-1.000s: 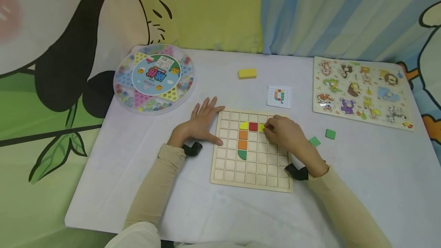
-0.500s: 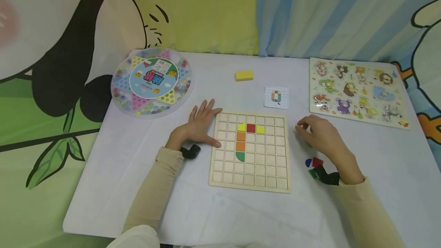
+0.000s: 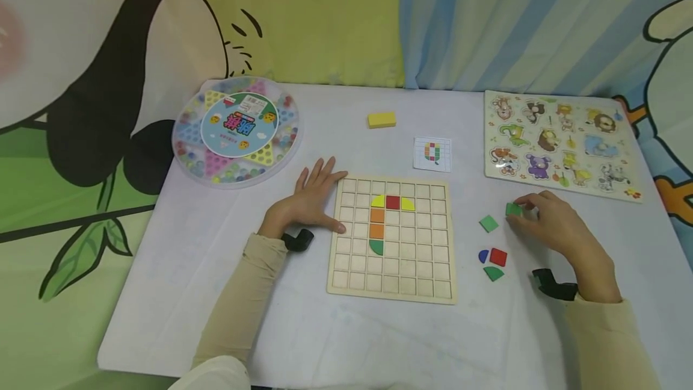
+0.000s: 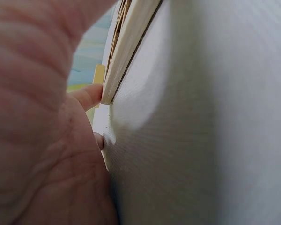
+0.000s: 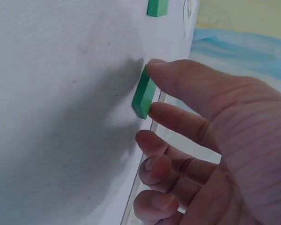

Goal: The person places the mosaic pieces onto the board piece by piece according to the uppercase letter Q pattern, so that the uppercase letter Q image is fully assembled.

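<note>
A green square tile pinched beside a part-filled wooden grid board.
The right hand grips the tile by its edges between thumb and index finger; whether it is lifted is unclear. The board lies flat, the left hand spread at its left edge. In its cells, a red square sits between two yellow rounded-corner tiles; two orange squares and a green quarter-round run down below the left one. Another green square lies loose near the pinched tile.
</note>
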Action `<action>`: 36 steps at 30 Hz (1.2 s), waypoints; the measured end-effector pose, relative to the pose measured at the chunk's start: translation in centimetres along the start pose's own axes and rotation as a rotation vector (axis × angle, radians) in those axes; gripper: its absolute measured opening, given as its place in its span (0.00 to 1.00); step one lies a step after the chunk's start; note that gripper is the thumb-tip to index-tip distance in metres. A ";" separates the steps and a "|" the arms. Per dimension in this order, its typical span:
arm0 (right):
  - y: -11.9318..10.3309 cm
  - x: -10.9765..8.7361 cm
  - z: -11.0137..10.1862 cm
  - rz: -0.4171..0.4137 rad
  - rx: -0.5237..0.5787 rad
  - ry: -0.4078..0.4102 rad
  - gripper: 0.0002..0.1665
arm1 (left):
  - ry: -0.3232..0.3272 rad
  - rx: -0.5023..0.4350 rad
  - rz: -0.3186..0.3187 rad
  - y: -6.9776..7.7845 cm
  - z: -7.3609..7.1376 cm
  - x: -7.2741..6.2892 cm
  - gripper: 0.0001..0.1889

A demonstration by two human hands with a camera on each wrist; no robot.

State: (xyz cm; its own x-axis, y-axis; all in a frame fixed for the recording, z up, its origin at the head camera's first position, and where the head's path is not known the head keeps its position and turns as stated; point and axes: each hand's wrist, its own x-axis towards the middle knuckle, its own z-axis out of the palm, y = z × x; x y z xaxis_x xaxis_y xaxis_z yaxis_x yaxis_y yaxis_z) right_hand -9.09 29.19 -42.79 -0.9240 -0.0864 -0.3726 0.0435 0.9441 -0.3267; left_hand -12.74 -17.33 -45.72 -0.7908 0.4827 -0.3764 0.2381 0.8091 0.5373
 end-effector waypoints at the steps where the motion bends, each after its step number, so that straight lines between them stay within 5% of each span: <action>1: 0.2 0.0 0.1 -0.001 0.004 -0.006 0.29 | -0.001 -0.001 0.000 0.0 0.0 0.0 0.65; 16: -0.3 0.0 0.2 -0.018 -0.003 0.027 0.28 | -0.001 0.009 0.018 -0.1 0.1 0.2 0.65; 28: -5.3 0.3 0.0 -0.089 0.006 -0.011 0.27 | -0.008 -0.002 0.015 -0.1 -0.1 0.2 0.65; 36: -8.8 0.5 1.2 -0.243 0.027 -0.027 0.22 | -0.010 -0.015 0.011 -0.1 -0.2 0.0 0.65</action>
State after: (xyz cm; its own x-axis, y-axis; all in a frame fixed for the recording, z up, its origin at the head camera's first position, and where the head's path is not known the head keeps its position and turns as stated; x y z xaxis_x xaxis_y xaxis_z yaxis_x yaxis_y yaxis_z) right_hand -9.43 20.44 -41.15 -0.8981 -0.3183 -0.3034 -0.1681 0.8861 -0.4320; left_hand -12.88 -17.42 -45.63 -0.7826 0.4948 -0.3777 0.2382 0.7986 0.5527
